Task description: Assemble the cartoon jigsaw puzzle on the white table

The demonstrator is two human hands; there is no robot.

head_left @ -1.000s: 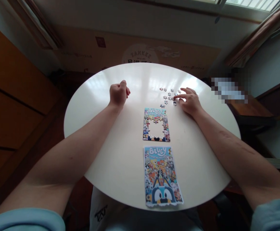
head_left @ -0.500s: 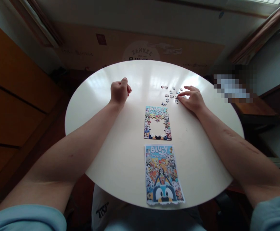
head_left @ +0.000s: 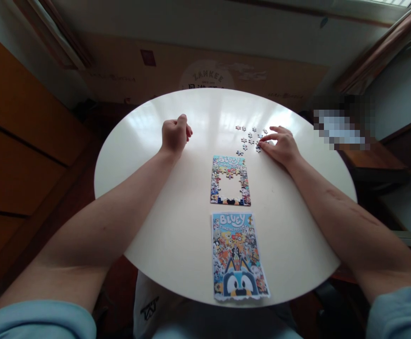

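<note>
My left hand [head_left: 173,135] rests on the table as a fist, thumb on top, with nothing showing in it. On the right, my right hand [head_left: 280,146] has its thumb and index finger pinched at a small puzzle piece [head_left: 258,144] among the loose ones; the other fingers are raised a little. Several loose puzzle pieces [head_left: 244,140] lie scattered to the left of those fingertips. Nearer to me is a partly assembled jigsaw puzzle [head_left: 214,188], its border joined around an open middle. Below it lies a printed Bluey picture sheet [head_left: 240,254] with a torn lower edge.
The white oval table [head_left: 177,226] carries all of this. Brown cardboard [head_left: 120,70] stands behind its far edge, and an orange-brown wooden cabinet [head_left: 25,155] is at the left. To the right is a wooden surface [head_left: 375,157] with a blurred-out patch above it.
Almost nothing differs. The whole view has shifted very slightly, while both hands, the puzzle and the loose pieces keep their places.
</note>
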